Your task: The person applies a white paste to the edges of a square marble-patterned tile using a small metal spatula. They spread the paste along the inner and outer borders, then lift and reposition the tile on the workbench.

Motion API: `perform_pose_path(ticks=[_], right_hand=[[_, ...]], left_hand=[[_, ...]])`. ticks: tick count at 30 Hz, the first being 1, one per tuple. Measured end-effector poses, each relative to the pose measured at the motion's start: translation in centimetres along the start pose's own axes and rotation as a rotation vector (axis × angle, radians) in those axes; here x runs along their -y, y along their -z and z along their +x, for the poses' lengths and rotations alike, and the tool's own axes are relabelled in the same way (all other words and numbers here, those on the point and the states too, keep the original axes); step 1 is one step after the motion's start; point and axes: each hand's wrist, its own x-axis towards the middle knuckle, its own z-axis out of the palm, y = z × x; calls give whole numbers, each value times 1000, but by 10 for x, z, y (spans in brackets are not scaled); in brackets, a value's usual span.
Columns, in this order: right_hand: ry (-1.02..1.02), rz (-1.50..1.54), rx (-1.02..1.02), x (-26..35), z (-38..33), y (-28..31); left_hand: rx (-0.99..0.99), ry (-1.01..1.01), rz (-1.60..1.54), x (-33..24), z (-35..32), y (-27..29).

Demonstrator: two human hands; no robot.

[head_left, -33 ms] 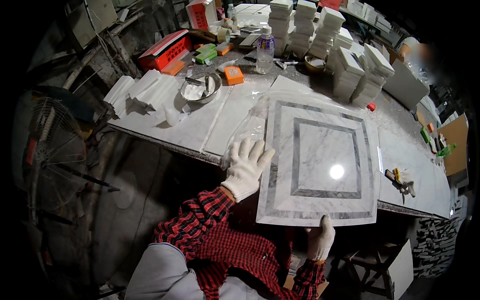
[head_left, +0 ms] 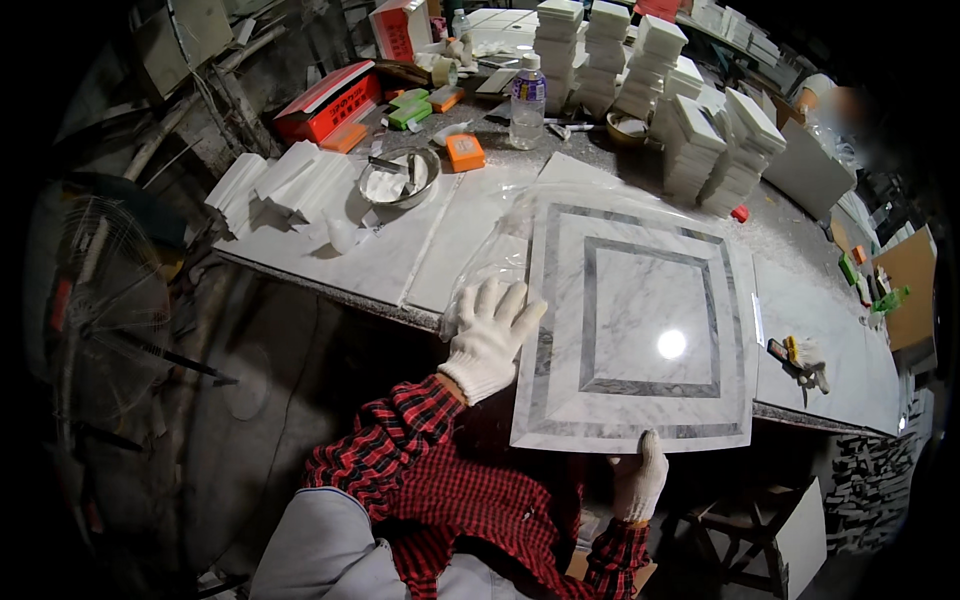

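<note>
A square marble tile (head_left: 650,330), white with grey inlaid frames, lies on the bench with its near edge jutting past the bench's front. My left hand (head_left: 490,335), in a white knitted glove, is spread with its fingers apart at the tile's left edge, over clear plastic film (head_left: 490,245). Its thumb reaches the edge of the tile. At the near edge my gloved right hand (head_left: 640,478) grips the tile, thumb on top. The fingers below are mostly hidden by the tile.
Stacks of white tiles (head_left: 690,145) stand behind, near a plastic bottle (head_left: 528,105). At left are a metal bowl (head_left: 405,195), an orange box (head_left: 465,152), white strips (head_left: 300,180) and a fan (head_left: 110,320). Gloves (head_left: 808,362) lie at right. A person (head_left: 820,85) stands far right.
</note>
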Motion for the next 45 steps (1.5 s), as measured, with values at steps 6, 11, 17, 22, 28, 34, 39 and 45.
perform_pose_path(ticks=[6, 11, 17, 22, 28, 34, 39, 45], right_hand=[[110, -265, 221, -22, 27, 63], [29, -352, 422, -19, 6, 55], [-213, -609, 459, -22, -15, 47], [-163, -879, 569, -23, -26, 26], [-184, -932, 634, -38, -29, 11], [-143, -898, 617, -39, -35, 15], [-137, -869, 563, -40, -35, 30], [-144, -833, 516, -40, -35, 40]], left_hand=[[76, -23, -198, 22, -12, 29], [-9, 99, -252, 44, -43, 34], [-328, 528, -437, 74, -60, 53], [-453, 911, -586, 115, -56, 60], [-491, 778, -380, 162, -30, 53], [-117, 804, -222, 177, 45, 82], [-256, 639, -214, 207, 57, 65], [-317, 721, -329, 214, 55, 63]])
